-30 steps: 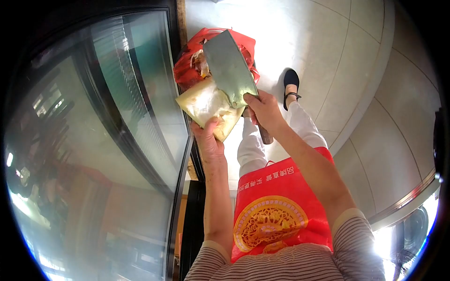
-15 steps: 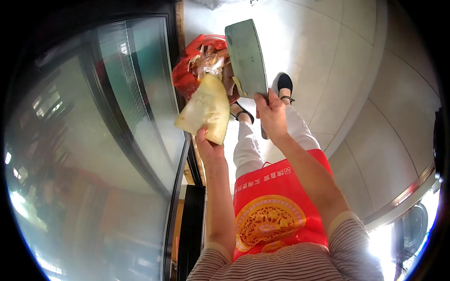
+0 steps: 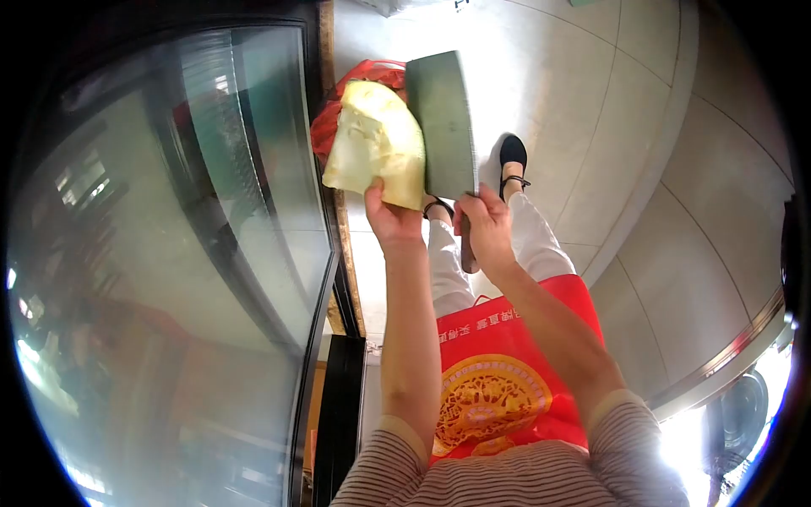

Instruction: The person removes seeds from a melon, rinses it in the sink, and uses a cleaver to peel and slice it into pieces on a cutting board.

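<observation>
My left hand grips the near edge of a thick, pale yellow-white piece of melon, thumb on its face. In my right hand is the handle of a broad cleaver. Its dark grey blade points away from me, its left edge right along the melon's right side. Behind and below the melon shows a red plastic bag, its contents mostly hidden by the piece.
A glass-paned door with a black frame stands close on the left. Pale floor tiles spread ahead and right. My black shoe is beyond the cleaver handle. A red apron covers my lap.
My left hand has moved the melon up and slightly right, over the bag's contents. The cleaver has dropped a little, and the peel strip seen beside its blade no longer shows.
</observation>
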Demonstrator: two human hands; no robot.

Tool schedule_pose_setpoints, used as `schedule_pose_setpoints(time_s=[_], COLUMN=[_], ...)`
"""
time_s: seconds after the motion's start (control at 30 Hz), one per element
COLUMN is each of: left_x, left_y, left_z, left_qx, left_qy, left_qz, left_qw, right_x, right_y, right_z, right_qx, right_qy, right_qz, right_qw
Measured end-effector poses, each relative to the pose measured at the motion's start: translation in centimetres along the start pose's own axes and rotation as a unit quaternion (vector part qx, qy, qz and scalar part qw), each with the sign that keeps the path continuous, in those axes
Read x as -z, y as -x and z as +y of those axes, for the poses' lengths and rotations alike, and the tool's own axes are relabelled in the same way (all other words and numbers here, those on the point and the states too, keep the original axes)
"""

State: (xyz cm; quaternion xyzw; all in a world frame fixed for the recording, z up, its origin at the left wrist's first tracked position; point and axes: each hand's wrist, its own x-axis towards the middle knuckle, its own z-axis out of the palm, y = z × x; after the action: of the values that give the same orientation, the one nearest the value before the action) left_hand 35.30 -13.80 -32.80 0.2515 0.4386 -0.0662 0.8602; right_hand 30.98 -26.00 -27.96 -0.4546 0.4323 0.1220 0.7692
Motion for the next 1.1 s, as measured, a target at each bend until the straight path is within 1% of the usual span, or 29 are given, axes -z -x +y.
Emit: schedule_pose_setpoints(time_s=[0.03,0.07,0.1,0.17,0.2,0.3,0.33,0.37,0.43,0.47,0.57,0.6,0.7,0.83,0.87,0.93,0.97,1.0,1.03,1.07,1.1], left_x=[0.7,0.8,1.2,1.5,1.6,1.1,1.0,0.8,-0.5,-1.1,-2.6,-2.8,-4.2,-5.6,-6.1,-7.4,-7.6,-7.8,-7.9,-7.7,-7.9], left_y=[-1.2,-1.6,-1.5,0.0,1.1,4.8,5.3,6.0,7.4,7.9,9.8,10.5,12.2,14.6,15.0,15.5,15.7,15.7,15.7,15.2,15.1], left_z=[0.7,1.5,1.8,2.3,2.5,2.7,3.0,2.9,3.0,3.4,4.0,3.9,3.7,4.3,4.4,4.3,4.4,4.7,4.9,4.8,4.9], left_qx=[-0.007,0.003,-0.005,-0.022,-0.013,0.007,0.025,0.009,-0.029,-0.031,0.004,0.011,0.005,-0.009,-0.087,-0.242,-0.304,-0.363,-0.418,-0.464,-0.485], left_qy=[0.001,0.024,0.011,-0.016,-0.019,-0.091,-0.073,-0.106,-0.169,-0.202,-0.229,-0.246,-0.265,-0.333,-0.364,-0.417,-0.5,-0.575,-0.64,-0.631,-0.638], left_qz=[-0.014,-0.011,-0.019,-0.031,-0.038,-0.027,-0.053,-0.057,-0.068,-0.087,-0.067,-0.112,-0.142,-0.152,-0.142,-0.117,-0.109,-0.098,-0.085,-0.107,-0.122], left_qw=[1.0,1.0,1.0,0.999,0.999,0.995,0.996,0.993,0.983,0.975,0.971,0.963,0.954,0.931,0.916,0.868,0.803,0.727,0.639,0.612,0.586], right_x=[0.3,0.7,1.4,1.4,1.1,1.7,0.8,0.8,0.5,0.8,0.6,0.4,1.4,1.8,2.0,2.5,2.8,3.2,3.4,3.8,4.1], right_y=[0.1,-0.3,-0.6,-2.0,-2.3,-2.5,-1.8,-1.1,-0.6,-0.2,-0.8,-0.2,0.9,3.2,3.8,4.7,4.9,5.0,5.2,5.5,5.9], right_z=[-0.4,-0.8,-1.3,-2.5,-3.1,-3.4,-3.9,-4.3,-3.7,-4.1,-4.9,-5.2,-8.0,-10.1,-10.5,-11.1,-10.9,-10.6,-10.5,-10.6,-10.8], right_qx=[0.016,0.033,0.078,0.096,0.066,0.024,0.056,0.042,0.208,0.174,0.153,0.132,0.034,0.016,0.017,0.016,0.03,0.044,0.06,0.064,0.067], right_qy=[-0.016,0.003,0.112,0.112,0.054,0.004,0.036,0.047,0.12,0.15,0.124,0.042,0.059,0.001,0.007,0.019,0.017,0.016,0.016,0.015,0.014], right_qz=[0.002,0.017,0.042,0.082,0.07,-0.022,-0.046,-0.085,-0.074,-0.097,-0.132,-0.11,-0.145,-0.14,-0.138,-0.133,-0.137,-0.141,-0.146,-0.147,-0.147], right_qw=[1.0,0.999,0.99,0.986,0.994,0.999,0.997,0.994,0.968,0.968,0.971,0.984,0.987,0.99,0.99,0.991,0.99,0.989,0.987,0.987,0.987])
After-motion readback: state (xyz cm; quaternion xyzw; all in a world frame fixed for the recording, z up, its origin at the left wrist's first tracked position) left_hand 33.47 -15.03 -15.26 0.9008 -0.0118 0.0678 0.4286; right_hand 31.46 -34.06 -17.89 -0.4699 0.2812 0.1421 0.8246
